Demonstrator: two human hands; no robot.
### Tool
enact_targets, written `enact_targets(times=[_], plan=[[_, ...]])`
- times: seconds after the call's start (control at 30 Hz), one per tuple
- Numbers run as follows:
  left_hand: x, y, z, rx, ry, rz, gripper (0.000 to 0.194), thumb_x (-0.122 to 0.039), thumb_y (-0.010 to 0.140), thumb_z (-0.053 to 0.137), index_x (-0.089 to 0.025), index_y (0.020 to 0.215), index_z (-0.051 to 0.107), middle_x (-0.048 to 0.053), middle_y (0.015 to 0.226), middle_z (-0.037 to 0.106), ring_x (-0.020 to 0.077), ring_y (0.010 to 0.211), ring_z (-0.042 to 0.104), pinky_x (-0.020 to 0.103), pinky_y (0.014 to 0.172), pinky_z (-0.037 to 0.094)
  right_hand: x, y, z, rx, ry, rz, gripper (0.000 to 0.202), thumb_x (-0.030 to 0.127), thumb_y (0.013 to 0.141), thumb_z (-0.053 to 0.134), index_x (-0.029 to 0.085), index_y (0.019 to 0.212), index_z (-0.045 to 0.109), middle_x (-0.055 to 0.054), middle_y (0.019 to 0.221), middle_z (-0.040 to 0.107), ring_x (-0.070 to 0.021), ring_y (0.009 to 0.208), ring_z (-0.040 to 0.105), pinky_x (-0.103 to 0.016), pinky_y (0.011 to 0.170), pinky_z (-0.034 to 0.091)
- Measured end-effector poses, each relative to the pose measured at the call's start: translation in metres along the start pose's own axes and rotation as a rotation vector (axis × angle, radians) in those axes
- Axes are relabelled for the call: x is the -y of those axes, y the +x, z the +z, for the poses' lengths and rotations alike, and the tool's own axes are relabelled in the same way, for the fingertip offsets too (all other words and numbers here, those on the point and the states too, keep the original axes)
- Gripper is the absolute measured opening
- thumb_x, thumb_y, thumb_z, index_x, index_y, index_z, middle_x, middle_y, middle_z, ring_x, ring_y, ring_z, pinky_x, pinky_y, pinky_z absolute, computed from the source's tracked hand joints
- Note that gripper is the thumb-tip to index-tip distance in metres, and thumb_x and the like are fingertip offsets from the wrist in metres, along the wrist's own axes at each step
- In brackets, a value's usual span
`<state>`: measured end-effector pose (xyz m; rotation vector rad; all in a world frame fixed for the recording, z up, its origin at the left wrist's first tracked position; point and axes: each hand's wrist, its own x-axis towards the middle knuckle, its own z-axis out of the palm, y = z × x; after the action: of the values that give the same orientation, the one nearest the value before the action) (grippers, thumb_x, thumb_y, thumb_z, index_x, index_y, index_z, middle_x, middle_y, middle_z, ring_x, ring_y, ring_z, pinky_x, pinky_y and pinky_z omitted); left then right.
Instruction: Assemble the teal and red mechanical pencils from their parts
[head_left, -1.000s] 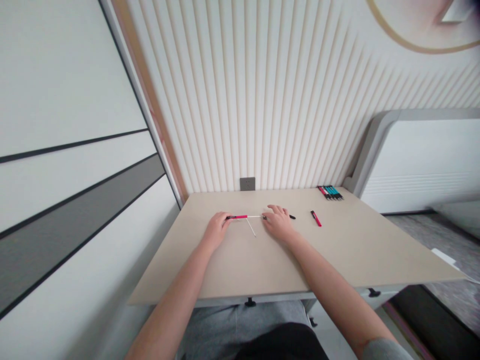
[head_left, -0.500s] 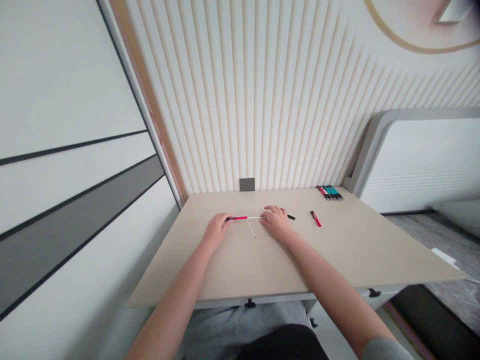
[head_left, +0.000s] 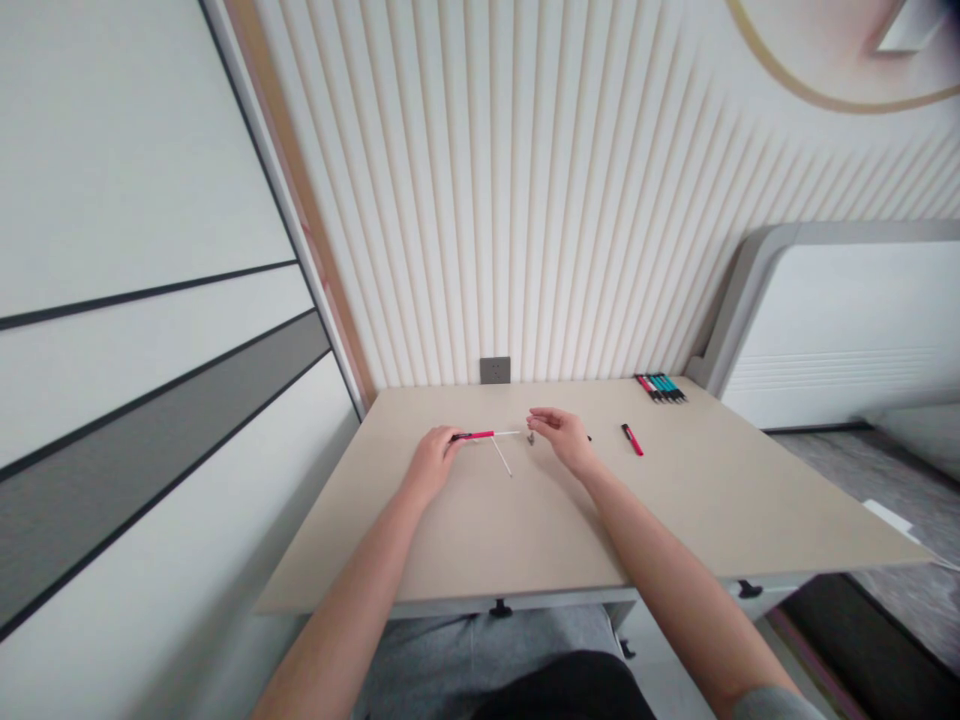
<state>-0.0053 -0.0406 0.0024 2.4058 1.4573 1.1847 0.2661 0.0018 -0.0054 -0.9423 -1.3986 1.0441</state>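
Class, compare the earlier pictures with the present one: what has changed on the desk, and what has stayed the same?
The right hand has drawn back slightly from the white rod, away from the person, uncovering its tip and a small greyish piece. Whether its fingers hold anything is unclear. The left hand still holds the pink-red pen barrel; the loose white stick stayed put.

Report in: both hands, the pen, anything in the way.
Left hand gripping red pen barrel. Right hand raised near small metal piece, grip unclear. Loose white stick lying close to barrel.
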Motion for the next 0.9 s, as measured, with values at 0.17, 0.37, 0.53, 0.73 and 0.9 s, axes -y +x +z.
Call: enact_targets(times=[0.17,0.37,0.53,0.73,0.9], plan=[[0.0001,0.0007,-0.0002,-0.015,-0.004,-0.003,0.015,-0.027,0.092,0.051,-0.02,0.097,0.063,0.005,0.093,0.066,0.0201,0.09,0.06,0.034,0.082,0.047,0.0022,-0.0032,0.0027,0.024,0.059,0.032,0.038,0.041,0.064,0.075,0.016,0.092,0.068,-0.01,0.091,0.073,-0.0222,0.086,0.069,-0.039,0.084,0.052],[0.0024,0.0002,0.0007,-0.02,0.0,-0.002,0.016,-0.027,0.092,0.05,-0.019,0.099,0.062,0.005,0.094,0.066,0.02,0.091,0.06,0.034,0.082,0.047,0.0004,-0.0034,0.0041,0.044,0.057,0.042,0.036,0.037,0.063,0.076,0.015,0.09,0.067,-0.01,0.09,0.073,-0.0213,0.084,0.068,-0.036,0.079,0.052],[0.0018,0.0006,0.0008,-0.021,-0.008,0.004,0.016,-0.027,0.092,0.05,-0.019,0.098,0.062,0.006,0.094,0.066,0.0198,0.091,0.06,0.034,0.083,0.047,0.0022,-0.0034,0.0053,0.051,0.056,0.048,0.036,0.041,0.061,0.077,0.016,0.086,0.068,-0.01,0.088,0.073,-0.0209,0.081,0.067,-0.035,0.076,0.052],[0.0005,0.001,0.0004,-0.009,-0.009,0.003,0.016,-0.027,0.092,0.05,-0.019,0.098,0.062,0.006,0.094,0.066,0.0202,0.09,0.06,0.034,0.083,0.047,0.0059,-0.0061,0.0067,0.063,0.049,0.047,0.036,0.043,0.063,0.077,0.016,0.086,0.068,-0.01,0.087,0.073,-0.0205,0.08,0.067,-0.035,0.075,0.051],[0.0009,0.0007,0.0004,-0.008,-0.007,-0.004,0.016,-0.028,0.093,0.049,-0.019,0.098,0.062,0.006,0.094,0.066,0.0205,0.091,0.06,0.035,0.083,0.046,0.0048,-0.007,0.0075,0.081,0.048,0.057,0.037,0.042,0.062,0.077,0.016,0.086,0.068,-0.01,0.088,0.073,-0.0195,0.078,0.066,-0.034,0.075,0.051]])
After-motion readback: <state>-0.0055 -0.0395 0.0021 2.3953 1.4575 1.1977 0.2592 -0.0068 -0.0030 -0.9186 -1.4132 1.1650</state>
